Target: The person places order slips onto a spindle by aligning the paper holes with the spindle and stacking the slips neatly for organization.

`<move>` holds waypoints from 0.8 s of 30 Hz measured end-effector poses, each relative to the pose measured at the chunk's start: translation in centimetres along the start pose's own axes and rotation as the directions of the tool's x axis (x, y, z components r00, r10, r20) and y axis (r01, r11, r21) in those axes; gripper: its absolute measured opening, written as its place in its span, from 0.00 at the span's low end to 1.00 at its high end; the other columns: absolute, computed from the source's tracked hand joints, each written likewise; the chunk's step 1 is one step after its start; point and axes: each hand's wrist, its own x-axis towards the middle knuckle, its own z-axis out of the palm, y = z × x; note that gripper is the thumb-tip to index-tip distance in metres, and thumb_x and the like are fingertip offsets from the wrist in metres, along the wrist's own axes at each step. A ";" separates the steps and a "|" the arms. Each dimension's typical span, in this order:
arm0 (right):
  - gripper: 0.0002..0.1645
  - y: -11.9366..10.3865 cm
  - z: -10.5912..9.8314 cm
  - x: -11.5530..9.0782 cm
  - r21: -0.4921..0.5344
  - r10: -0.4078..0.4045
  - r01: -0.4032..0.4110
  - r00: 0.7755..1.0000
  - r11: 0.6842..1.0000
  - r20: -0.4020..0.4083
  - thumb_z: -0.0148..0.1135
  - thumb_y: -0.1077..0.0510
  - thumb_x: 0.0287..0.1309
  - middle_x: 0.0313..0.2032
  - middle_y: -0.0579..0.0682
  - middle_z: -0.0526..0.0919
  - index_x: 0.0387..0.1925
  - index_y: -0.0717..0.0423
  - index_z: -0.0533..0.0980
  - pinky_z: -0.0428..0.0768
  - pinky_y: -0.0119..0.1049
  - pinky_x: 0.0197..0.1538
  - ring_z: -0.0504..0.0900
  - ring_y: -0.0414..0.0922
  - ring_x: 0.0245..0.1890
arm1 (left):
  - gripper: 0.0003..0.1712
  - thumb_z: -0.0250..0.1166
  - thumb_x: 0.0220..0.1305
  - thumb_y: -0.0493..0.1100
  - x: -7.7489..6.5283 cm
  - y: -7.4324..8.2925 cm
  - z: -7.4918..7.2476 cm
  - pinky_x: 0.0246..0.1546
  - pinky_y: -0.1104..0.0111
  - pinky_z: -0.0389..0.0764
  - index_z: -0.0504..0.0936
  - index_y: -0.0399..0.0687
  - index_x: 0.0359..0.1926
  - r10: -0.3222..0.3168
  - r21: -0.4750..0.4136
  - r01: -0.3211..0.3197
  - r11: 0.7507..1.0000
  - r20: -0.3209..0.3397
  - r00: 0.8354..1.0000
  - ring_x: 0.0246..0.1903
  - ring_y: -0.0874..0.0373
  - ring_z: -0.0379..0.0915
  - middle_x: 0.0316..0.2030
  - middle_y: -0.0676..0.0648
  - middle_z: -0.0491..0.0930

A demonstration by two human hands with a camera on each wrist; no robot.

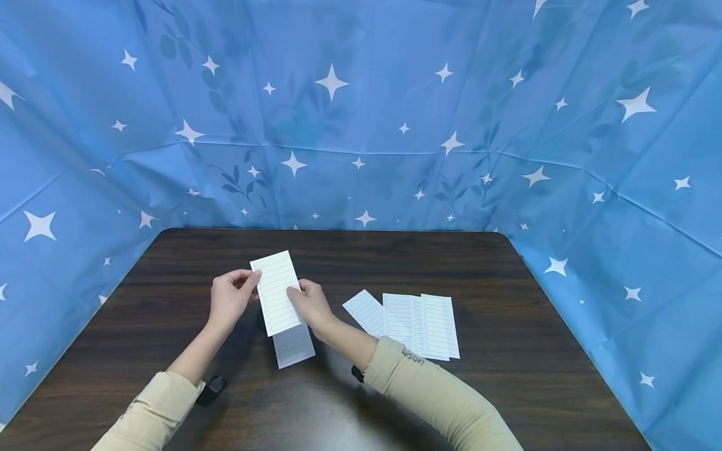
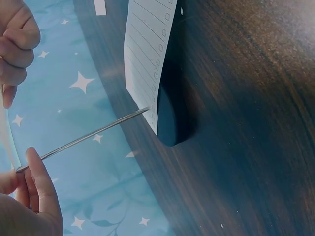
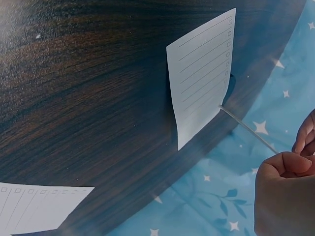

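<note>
Both hands hold up a white lined sheet [image 1: 274, 291] with a row of small checkboxes. My left hand [image 1: 230, 299] pinches its left edge, and my right hand [image 1: 311, 305] grips the lower right edge between thumb and fingers. Below them a paper spike stands on the table, with a thin metal rod [image 2: 88, 139] and a black base [image 2: 173, 120]. Another lined sheet [image 3: 202, 78] lies over that base, at the rod's foot. The rod's top end is beside the left fingers; whether the held sheet is pierced, I cannot tell.
Several more lined sheets [image 1: 437, 326] lie spread and overlapping on the dark wooden table [image 1: 507, 388], right of the hands. A blue curtain [image 1: 366, 125] with white stars hangs behind the table's far edge. Dark cameras [image 1: 212, 391] sit at the wrists.
</note>
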 end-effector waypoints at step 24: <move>0.16 0.3 -0.2 0.4 -0.089 0.014 -0.011 0.999 0.996 0.035 0.48 0.57 0.66 0.24 0.52 0.81 0.42 0.66 0.76 0.71 0.23 0.23 0.75 0.36 0.21 | 0.21 0.53 0.70 0.42 0.4 0.4 -1.1 0.34 0.76 0.84 0.75 0.25 0.51 -0.115 -0.039 0.123 0.992 0.167 0.979 0.31 0.72 0.71 0.44 0.38 0.74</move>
